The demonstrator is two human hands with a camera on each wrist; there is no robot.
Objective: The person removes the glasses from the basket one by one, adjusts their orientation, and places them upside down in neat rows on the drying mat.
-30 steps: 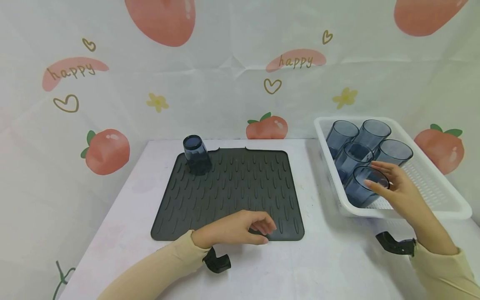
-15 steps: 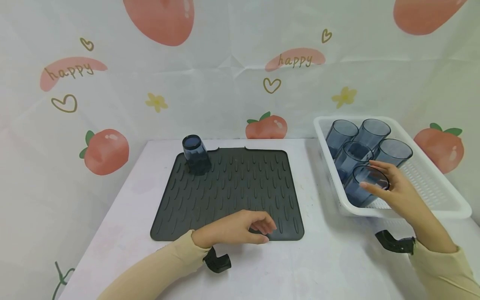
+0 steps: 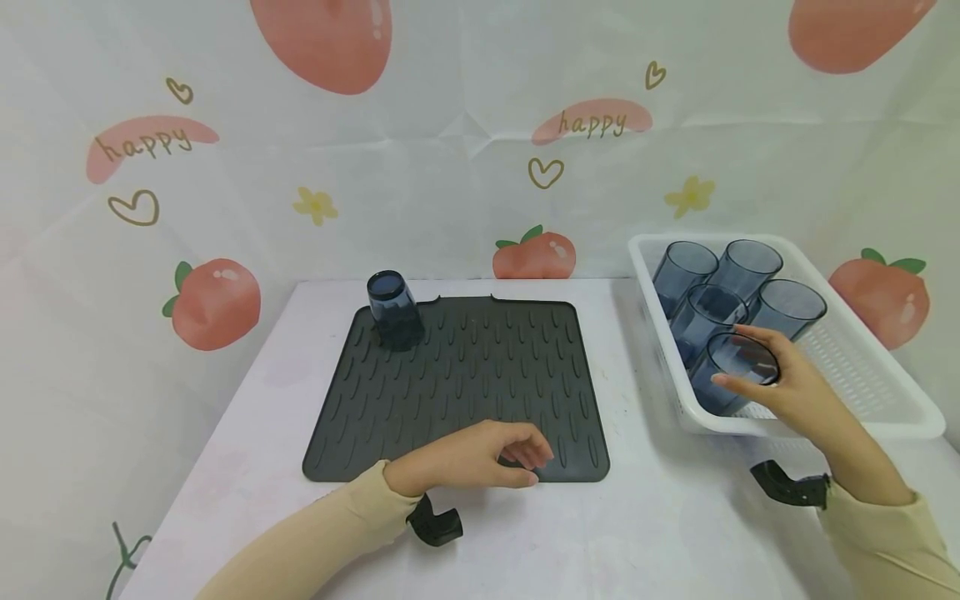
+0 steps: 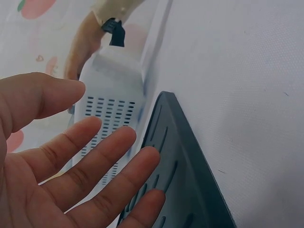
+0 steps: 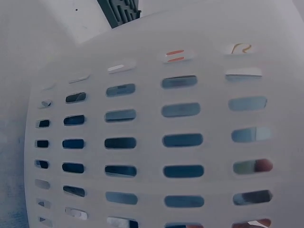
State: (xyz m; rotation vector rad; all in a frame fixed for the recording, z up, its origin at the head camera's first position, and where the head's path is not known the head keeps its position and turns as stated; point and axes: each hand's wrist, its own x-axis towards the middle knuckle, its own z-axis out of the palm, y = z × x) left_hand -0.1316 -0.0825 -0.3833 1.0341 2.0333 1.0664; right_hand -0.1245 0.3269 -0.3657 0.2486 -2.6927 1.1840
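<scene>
Glass (image 3: 718, 402) at the right of the frame, the lowest one there in the white basket (image 3: 862, 379), is the thing being handled. The right grip (image 3: 798, 383) is grasping it close to its rim: the thumb lies along the near side and the fingers reach toward the far side. How firmly they press I cannot tell, because the right wrist view shows only the slotted basket wall. Four other glasses (image 3: 787, 308) stand close by, above it in the frame.

The left grip (image 3: 480, 454), at the lower middle of the frame, is released and holds nothing; its fingers are loosely bent over the front edge of the dark mat (image 3: 465, 383). At the upper left corner of this mat stands a single glass (image 3: 393, 312), which seems to be upside down.

In my judgement, the step in hand is to take hold of the glass, with the lift not yet made. The next move probably calls for a secure hold, then a raising straight upward, without knocking the neighbours or the basket wall.
</scene>
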